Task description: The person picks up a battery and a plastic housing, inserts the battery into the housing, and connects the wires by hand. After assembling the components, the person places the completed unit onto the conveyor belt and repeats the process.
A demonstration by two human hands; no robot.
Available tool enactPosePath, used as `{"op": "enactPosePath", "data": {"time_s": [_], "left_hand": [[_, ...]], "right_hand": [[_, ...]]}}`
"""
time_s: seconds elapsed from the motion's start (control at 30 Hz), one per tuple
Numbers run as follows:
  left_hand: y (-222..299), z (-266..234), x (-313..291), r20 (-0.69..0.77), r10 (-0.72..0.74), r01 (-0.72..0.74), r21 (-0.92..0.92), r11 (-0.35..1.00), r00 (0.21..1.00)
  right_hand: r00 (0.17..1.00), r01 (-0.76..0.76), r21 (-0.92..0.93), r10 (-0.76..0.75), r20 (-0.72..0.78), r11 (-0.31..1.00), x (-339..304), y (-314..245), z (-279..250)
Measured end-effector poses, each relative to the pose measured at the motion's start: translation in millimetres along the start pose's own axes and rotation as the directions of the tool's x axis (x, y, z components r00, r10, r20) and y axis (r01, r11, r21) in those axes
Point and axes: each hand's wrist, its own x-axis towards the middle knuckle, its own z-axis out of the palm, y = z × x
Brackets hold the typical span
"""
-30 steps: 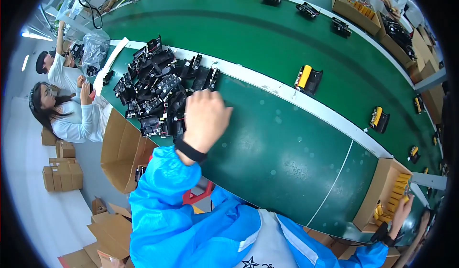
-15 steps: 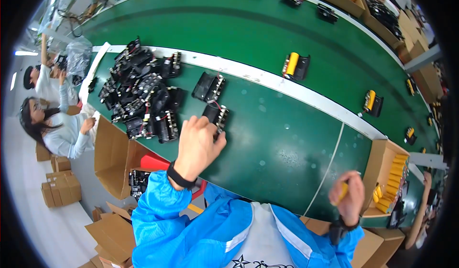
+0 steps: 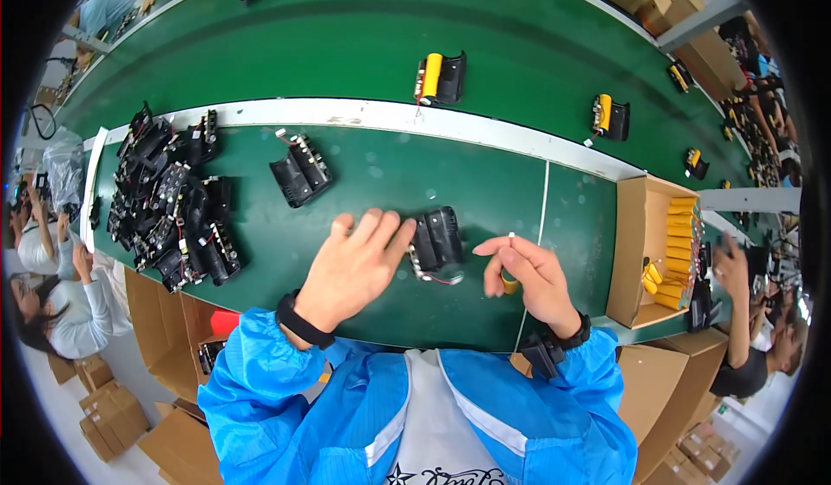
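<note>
My left hand [image 3: 359, 264] is at the left edge of a black plastic housing [image 3: 439, 238] that lies on the green bench, its fingertips closed against that edge. Red and white wires and a small circuit board show on the housing's side nearest my fingers. Just right of it, my right hand [image 3: 535, 282] is closed on a yellow battery cell [image 3: 510, 285], mostly hidden by the fingers. A small white connector [image 3: 512, 236] sticks up beside that hand's fingers. Another open black housing [image 3: 300, 171] with a board and wires lies farther back to the left.
A heap of black housings [image 3: 177, 195] covers the bench's left end. On the right stands a cardboard box [image 3: 636, 256] holding several yellow cells. Beyond a white rail [image 3: 346, 111], a green belt [image 3: 303, 61] carries housings, some with yellow cells. Other people work at both sides.
The view has swung right. My left hand has brought one housing rightward and nearer, away from the other, and it is now turned. My right hand has come in toward it with the yellow cell.
</note>
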Motion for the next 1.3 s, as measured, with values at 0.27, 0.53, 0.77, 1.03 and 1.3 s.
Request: {"op": "enactPosePath", "data": {"time_s": [0.27,0.53,0.77,1.03,1.3], "left_hand": [[20.7,-10.4,16.7,-0.078,-0.233,0.158,-0.531,0.833,0.969],[37.3,1.8,5.6,-0.055,-0.321,0.135,-0.832,0.538,0.946],[56.9,21.1,29.0,0.098,-0.696,0.600,-0.600,0.529,0.712],[48.4,43.5,39.2,0.066,-0.533,0.499,-0.465,0.732,0.844],[40.7,48.3,35.2,0.141,-0.387,0.392,-0.584,0.711,0.911]], "right_hand": [[0.985,0.080,-0.327,-0.024,0.172,0.942,3.1,-7.3,11.7],[0.966,0.180,-0.267,-0.120,0.228,0.947,6.8,7.2,20.9],[1.000,-0.030,-0.103,0.029,-0.011,0.994,11.9,3.7,3.8],[0.964,0.187,-0.415,-0.248,-0.096,0.891,46.0,19.0,14.2],[0.914,0.117,-0.718,-0.357,-0.192,0.686,70.1,39.8,21.7]]}}
